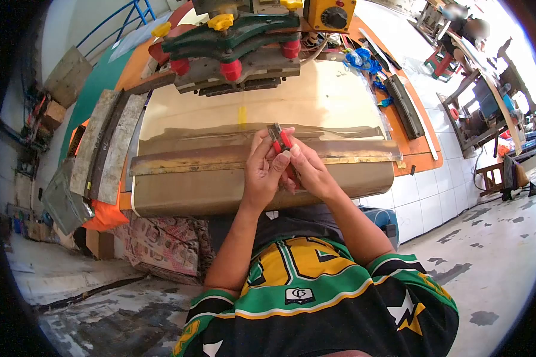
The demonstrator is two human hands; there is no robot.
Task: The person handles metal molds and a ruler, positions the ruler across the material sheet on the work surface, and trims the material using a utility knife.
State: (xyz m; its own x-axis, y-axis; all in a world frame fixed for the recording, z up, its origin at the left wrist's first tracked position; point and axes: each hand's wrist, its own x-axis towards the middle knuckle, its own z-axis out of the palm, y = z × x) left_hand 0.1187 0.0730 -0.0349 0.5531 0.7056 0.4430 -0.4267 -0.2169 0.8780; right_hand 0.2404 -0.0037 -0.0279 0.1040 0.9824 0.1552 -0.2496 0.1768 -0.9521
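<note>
My left hand [262,172] and my right hand [308,169] are together above the near part of the worktable. Between them they hold a small red-handled hand tool [280,138] with a dark metal head, tilted and pointing away from me. It looks like pliers or a cutter, but fingers cover much of it. Both hands are closed, their thumbs pressing on the tool. Beneath them a long brown-edged bar [190,162] lies across a brown sheet [190,193] that curves over the table's front edge.
A press head [232,41] with red and yellow knobs stands at the back, beside a yellow control box [330,15]. Metal plates [104,149] lie at left. A dark metal bar [406,107] and blue plastic [363,59] lie at right. A person [473,33] sits far right.
</note>
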